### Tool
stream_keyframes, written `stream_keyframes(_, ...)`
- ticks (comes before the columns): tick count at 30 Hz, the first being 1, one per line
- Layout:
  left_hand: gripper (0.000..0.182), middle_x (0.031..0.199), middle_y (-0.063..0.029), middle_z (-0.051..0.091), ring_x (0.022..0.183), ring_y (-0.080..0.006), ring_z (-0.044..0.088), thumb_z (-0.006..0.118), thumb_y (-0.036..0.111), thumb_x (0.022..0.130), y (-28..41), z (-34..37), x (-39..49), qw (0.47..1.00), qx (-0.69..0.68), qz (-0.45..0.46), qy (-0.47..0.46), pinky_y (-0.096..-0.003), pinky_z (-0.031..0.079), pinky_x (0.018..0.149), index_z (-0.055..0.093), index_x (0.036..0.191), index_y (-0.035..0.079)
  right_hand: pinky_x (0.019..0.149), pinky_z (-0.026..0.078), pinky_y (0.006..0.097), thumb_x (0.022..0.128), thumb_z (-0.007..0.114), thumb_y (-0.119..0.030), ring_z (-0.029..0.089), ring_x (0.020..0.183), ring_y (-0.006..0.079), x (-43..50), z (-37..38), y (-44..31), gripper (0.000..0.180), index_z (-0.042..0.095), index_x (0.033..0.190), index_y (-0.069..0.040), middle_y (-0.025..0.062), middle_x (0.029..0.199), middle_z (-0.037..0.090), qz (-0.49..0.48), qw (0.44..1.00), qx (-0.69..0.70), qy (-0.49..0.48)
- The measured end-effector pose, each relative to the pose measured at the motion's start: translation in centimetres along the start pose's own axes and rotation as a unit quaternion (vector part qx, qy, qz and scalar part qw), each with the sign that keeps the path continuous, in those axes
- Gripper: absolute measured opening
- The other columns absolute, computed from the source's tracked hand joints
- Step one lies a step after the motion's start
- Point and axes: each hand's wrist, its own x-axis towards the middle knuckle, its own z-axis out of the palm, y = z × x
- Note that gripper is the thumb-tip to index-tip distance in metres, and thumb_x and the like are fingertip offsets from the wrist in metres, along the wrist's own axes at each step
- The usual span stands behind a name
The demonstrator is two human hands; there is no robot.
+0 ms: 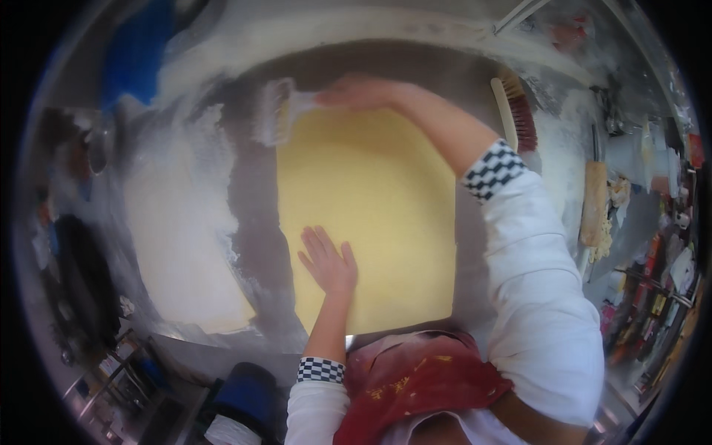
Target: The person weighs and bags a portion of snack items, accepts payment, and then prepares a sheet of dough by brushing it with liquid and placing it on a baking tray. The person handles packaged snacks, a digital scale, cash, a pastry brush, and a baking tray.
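A large smooth sheet of yellow dough (pixel 378 222) lies flat on the dark worktop (pixel 253 183) before me. My left hand (pixel 331 267) rests palm down on its lower left part, fingers apart, holding nothing. At the sheet's far edge my right hand (pixel 356 92) grips the handle of a pale roller (pixel 276 111), which looks like a dough docker. Motion blurs both the roller and that hand. The roller head is at the dough's far left corner, partly beyond its edge; whether it touches the dough I cannot tell.
To the left lies another dough sheet (pixel 189 267), pale with flour. A bench brush (pixel 514 114) with dark red bristles lies at the far right, and a wooden rolling pin (pixel 594 203) is nearer. Loose flour (pixel 334 28) covers the far worktop. A blue bin (pixel 245 389) stands below the front edge.
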Motion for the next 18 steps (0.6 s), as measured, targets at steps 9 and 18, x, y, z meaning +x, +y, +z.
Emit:
stream_keyframes(9,0.069,0.152,-0.02,0.013,0.141,-0.0313,0.01,0.044,0.033,0.09,0.5,-0.3,0.2,1.0,0.027,-0.005,-0.004,-0.0511,0.008,0.111,0.017,0.144,-0.001,0.081,0.045,0.039,0.088,0.047,-0.058,0.06,0.089,0.0341,-14.0,-3.1,11.7,0.063,0.063,0.108,-0.001,0.0196,0.093,0.066,0.074,0.989,-0.082,0.098)
stream_keyframes(18,0.068,0.151,-0.0197,0.014,0.141,-0.0319,0.011,0.042,0.034,0.092,0.5,-0.1,-0.1,0.999,0.042,0.011,0.027,-0.052,0.009,0.111,0.017,0.144,-0.002,0.064,0.045,0.035,0.087,0.05,-0.057,0.058,0.071,0.0204,-29.3,-6.5,19.2,0.062,0.064,0.094,0.004,0.0172,0.076,0.061,0.248,0.963,-0.027,0.104)
